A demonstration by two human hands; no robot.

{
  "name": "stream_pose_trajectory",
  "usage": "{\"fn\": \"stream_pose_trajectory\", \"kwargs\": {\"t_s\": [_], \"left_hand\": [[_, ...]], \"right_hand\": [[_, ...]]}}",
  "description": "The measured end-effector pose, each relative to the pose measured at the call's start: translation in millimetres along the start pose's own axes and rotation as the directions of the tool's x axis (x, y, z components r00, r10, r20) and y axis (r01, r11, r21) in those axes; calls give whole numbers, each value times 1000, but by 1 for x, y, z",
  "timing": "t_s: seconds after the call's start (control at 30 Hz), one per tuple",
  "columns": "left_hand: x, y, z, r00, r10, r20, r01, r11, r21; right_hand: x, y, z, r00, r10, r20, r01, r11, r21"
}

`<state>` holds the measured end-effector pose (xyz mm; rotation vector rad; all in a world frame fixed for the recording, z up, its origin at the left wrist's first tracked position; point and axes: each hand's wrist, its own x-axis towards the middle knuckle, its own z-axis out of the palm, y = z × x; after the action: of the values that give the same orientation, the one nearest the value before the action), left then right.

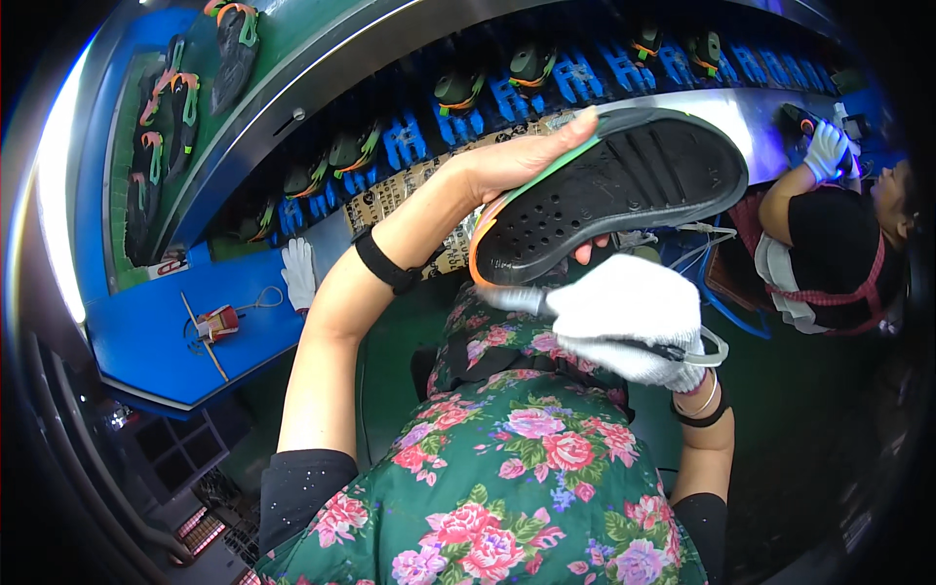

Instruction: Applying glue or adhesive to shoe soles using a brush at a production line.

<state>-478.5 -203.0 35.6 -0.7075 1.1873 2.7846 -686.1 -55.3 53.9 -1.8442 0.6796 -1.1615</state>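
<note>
My bare left hand (517,164) grips a shoe (634,180) from its far left side, thumb along the edge and fingertips showing at the near edge. The shoe's black underside, with small holes at one end and grooves at the other, is turned toward me. Its rim shows green and orange. My right hand (629,317), in a white glove, is closed around a brush-like tool (526,300). The tool's tip is smeared by motion and lies close to the shoe's orange end; whether they touch I cannot tell.
A conveyor (604,83) with several shoes and blue holders curves across the far side. More shoes (183,107) lie on a green belt at left. A blue table (146,322) bears a white glove (298,273) and a small red-and-white item (219,324). A co-worker (838,234) sits at right.
</note>
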Motion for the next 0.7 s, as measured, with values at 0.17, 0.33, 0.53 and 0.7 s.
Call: {"fn": "stream_pose_trajectory", "kwargs": {"t_s": [0.17,0.33,0.53,0.7], "left_hand": [[10,-5,7,887,144,-439,9,945,327],[8,-12,-3,952,-52,-302,88,990,108],[3,-46,-3,959,124,-256,-236,848,-475],[13,-105,15,889,337,-312,-457,593,-663]], "right_hand": [[4,7,1,977,-122,176,169,944,-282],[6,17,5,997,-64,-46,56,986,-158],[-4,9,-6,903,369,-220,-292,903,315],[4,5,-11,810,332,-484,-339,938,77]]}}
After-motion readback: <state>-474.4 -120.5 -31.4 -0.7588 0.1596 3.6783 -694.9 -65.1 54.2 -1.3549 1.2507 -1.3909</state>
